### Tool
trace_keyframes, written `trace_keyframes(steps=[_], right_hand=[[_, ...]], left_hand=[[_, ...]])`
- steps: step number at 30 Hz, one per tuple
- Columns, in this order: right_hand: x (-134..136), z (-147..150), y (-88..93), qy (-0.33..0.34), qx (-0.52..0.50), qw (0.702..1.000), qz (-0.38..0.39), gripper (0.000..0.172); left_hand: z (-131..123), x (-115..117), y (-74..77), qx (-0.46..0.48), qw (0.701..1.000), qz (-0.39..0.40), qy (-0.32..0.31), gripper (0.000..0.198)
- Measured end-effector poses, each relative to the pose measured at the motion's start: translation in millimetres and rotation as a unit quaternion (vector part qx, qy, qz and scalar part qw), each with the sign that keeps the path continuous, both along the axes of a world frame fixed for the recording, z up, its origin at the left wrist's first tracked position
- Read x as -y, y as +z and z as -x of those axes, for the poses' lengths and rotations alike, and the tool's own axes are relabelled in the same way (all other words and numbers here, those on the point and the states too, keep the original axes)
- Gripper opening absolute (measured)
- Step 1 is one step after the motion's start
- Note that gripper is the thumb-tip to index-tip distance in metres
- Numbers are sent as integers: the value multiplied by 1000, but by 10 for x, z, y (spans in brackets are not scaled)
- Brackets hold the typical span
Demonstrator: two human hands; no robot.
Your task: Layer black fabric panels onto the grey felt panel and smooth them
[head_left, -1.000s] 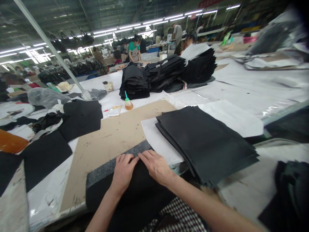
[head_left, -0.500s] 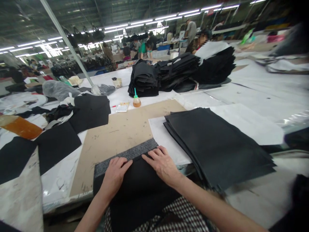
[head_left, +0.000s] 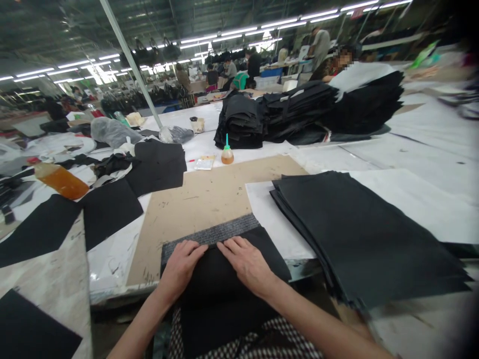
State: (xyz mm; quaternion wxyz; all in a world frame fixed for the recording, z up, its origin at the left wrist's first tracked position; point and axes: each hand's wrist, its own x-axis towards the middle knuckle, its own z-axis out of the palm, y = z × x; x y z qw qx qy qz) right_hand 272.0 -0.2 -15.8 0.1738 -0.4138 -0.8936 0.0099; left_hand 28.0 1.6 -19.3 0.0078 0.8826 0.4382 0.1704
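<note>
A black fabric sheet (head_left: 224, 294) lies over the front edge of the table and hangs down toward my checked clothing. Along its far side runs a speckled grey strip (head_left: 215, 232). My left hand (head_left: 182, 263) is at the left of the seam between strip and black part, thumb and fingers closed on the edge. Close beside it, my right hand (head_left: 245, 258) has its fingers bent over the same edge, thumb tucked in. The two thumbs nearly meet. Fingertips hide part of the edge, and the sheet's underside is out of sight.
Beneath the sheet is a tan board (head_left: 198, 199). A stack of black sheets (head_left: 366, 234) lies to the right. Beyond stand a small glue bottle (head_left: 227, 155) and bundled black pieces (head_left: 299, 112). At left are an amber bottle (head_left: 62, 180) and loose black pieces (head_left: 110, 209). People work behind.
The view has swung a little left, so everything sits further right. My right hand has drawn slightly closer to my left along the edge; both stay on the sheet.
</note>
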Motion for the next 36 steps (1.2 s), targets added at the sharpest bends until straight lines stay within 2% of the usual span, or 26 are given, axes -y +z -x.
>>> trace_keyframes(steps=[3, 6, 11, 15, 18, 21, 24, 28, 32, 36], right_hand=[[-6, -1, 66, 8, 21, 1000, -6, 53], [-11, 27, 119, 6, 48, 999, -16, 53], [-42, 91, 173, 17, 63, 998, -24, 42], [-31, 317, 164, 36, 33, 998, -42, 28], [4, 552, 82, 59, 17, 997, -44, 30], [22, 688, 0, 62, 15, 997, -38, 32], [15, 704, -8, 64, 13, 998, -24, 37], [9, 692, 58, 65, 19, 998, -8, 43], [18, 713, 93, 72, 31, 997, -7, 46], [29, 736, 103, 73, 51, 996, -18, 48]], left_hand=[[224, 62, -17, 31, 999, 13, 11, 30], [342, 122, -8, 20, 1000, 7, 20, 32], [343, 162, 72, -74, 997, 2, 9, 37], [309, 181, 134, -106, 994, -12, 6, 38], [334, 200, 125, -77, 997, 1, 22, 41], [453, 217, 80, -15, 999, 12, 50, 35], [642, 245, 40, 36, 997, 32, 66, 27], [841, 302, 16, 53, 996, 48, 61, 28], [888, 344, 42, -6, 998, 30, 47, 32], [862, 355, 144, -91, 995, 15, 28, 38]])
